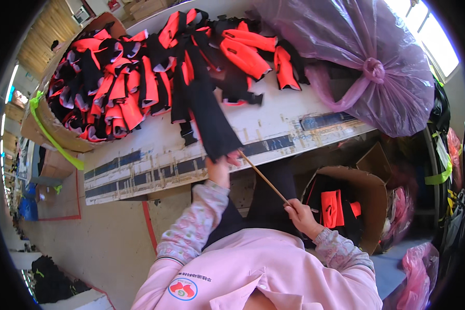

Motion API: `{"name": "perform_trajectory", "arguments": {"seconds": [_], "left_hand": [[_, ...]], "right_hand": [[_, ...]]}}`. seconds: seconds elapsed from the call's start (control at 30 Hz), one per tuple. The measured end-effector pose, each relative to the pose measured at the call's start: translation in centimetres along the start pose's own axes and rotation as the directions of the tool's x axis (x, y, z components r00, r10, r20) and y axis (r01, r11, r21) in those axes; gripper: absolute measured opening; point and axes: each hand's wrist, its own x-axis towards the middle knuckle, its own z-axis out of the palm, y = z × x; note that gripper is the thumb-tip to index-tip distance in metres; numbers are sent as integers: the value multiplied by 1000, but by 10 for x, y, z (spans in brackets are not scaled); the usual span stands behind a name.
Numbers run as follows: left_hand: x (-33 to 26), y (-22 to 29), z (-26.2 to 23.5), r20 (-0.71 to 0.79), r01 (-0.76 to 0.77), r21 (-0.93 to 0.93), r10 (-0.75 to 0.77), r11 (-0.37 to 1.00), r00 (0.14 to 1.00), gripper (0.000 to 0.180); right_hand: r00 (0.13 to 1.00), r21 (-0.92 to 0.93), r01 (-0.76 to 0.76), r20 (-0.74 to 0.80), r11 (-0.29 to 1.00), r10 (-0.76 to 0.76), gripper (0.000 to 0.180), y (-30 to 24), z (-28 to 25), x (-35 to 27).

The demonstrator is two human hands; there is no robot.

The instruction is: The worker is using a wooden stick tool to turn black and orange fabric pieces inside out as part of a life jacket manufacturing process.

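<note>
My left hand (220,170) is closed on the lower end of a long black fabric strip (206,113), which hangs over the table's front edge. The strip runs back up to black and bright orange pieces on the table. In my right hand (303,218), below the table edge, I grip a thin wooden stick (266,179). It slants up to the left, and its far tip meets the strip's end beside my left fingers. Whether the tip goes into the fabric cannot be made out. A black buckle (187,135) lies left of the strip.
A cardboard box (54,116) heaped with orange and black pieces stands at the left of the white table (274,116). More orange pieces (245,54) lie behind. A knotted purple plastic bag (373,70) fills the back right. Below the table, another open carton (374,206) holds similar pieces.
</note>
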Motion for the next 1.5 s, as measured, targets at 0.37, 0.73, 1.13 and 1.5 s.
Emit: {"name": "perform_trajectory", "arguments": {"seconds": [0.37,0.73,1.13,1.5], "left_hand": [[-56,-38,20,114,574,-63,-565,817,817,26],[-76,-52,-4,73,503,15,-502,864,862,39],[-58,-13,22,87,540,11,-539,842,838,27],[-38,30,47,192,562,-106,-537,820,821,31]], "right_hand": [[846,-551,-98,-485,829,-222,19,9,-107,122],[618,-795,-561,-587,230,-523,32,43,-219,317],[630,-904,-131,-393,408,-669,35,-51,-200,230],[556,-498,770,219,398,-802,36,-191,-127,52]]}}
